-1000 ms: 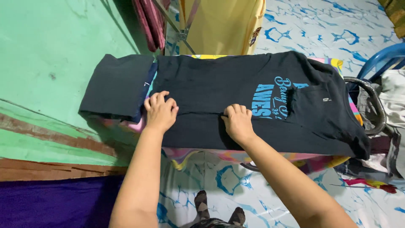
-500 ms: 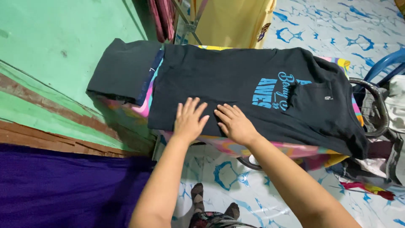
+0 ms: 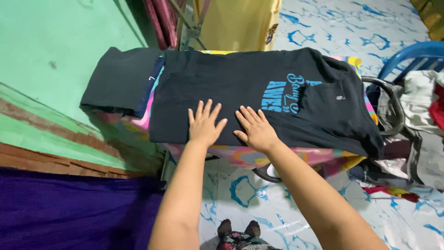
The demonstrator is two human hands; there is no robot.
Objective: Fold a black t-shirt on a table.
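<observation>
A dark navy T-shirt (image 3: 240,88) with light blue lettering lies folded lengthwise across a narrow board with a colourful cover (image 3: 296,157). My left hand (image 3: 204,124) rests flat on the shirt's near edge, fingers spread. My right hand (image 3: 255,129) lies flat just beside it on the same fabric, fingers apart. Neither hand grips anything. A stack of folded dark garments (image 3: 121,81) sits at the board's left end, touching the shirt.
A green wall (image 3: 55,55) runs along the left, with purple cloth (image 3: 69,213) below it. A yellow garment (image 3: 236,23) hangs behind the board. A blue plastic chair (image 3: 411,53) and a pile of clothes (image 3: 423,106) stand at the right. The floor is white with blue marbling.
A second ago both hands pinched the shirt's folded edge with curled fingers. They have since flattened out and moved closer together on the near edge; the view shifted slightly.
</observation>
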